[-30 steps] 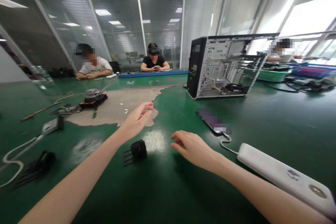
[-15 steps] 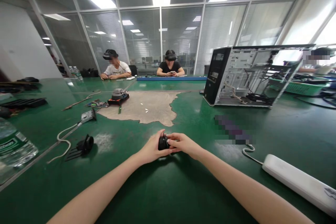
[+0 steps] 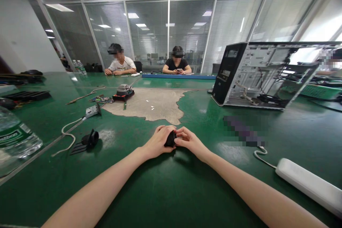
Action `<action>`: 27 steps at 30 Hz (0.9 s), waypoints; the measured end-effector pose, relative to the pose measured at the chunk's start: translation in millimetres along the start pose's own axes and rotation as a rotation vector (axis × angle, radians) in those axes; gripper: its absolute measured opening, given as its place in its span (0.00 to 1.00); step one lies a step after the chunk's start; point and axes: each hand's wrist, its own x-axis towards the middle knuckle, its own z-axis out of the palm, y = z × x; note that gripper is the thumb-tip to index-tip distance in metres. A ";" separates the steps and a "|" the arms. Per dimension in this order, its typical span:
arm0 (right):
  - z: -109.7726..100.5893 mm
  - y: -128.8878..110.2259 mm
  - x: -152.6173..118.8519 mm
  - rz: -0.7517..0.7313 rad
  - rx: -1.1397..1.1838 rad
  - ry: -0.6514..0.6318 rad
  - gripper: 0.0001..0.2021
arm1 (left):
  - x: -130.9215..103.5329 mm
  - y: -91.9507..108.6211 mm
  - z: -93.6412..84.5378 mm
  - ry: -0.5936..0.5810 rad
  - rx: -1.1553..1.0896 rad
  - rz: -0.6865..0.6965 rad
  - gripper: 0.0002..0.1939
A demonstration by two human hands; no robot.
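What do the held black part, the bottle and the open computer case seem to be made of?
Black part: probably plastic, dark and fairly matte; partly hidden.
Bottle: likely thin clear plastic, glossy, with see-through walls and bright highlights.
Computer case: apparently silvery-grey sheet metal with cut-outs; its black front panel is perhaps plastic, given the even dark finish.

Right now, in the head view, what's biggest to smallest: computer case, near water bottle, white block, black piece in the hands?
1. Computer case
2. Near water bottle and white block: too alike to rank, both cut off by picture edges
3. Black piece, partly hidden between left hand and right hand
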 end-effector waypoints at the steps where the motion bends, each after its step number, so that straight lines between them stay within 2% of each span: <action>1: 0.8 0.6 0.5 0.009 0.019 0.006 0.15 | -0.9 -1.5 -0.6 0.000 0.010 0.019 0.29; 7: -0.7 7.2 4.5 0.042 -0.025 0.011 0.16 | -2.8 -4.8 -1.5 -0.001 0.022 0.080 0.28; 13: -3.0 6.4 -0.5 -0.065 -0.147 -0.067 0.15 | -1.9 -5.2 2.1 0.003 0.035 0.027 0.28; 23: 2.7 13.9 6.4 -0.050 -0.087 0.060 0.12 | -2.4 -2.8 5.9 0.043 0.082 0.025 0.29; 27: 0.0 16.4 7.2 -0.055 -0.098 0.023 0.12 | -2.3 -3.3 6.6 0.040 0.109 0.034 0.28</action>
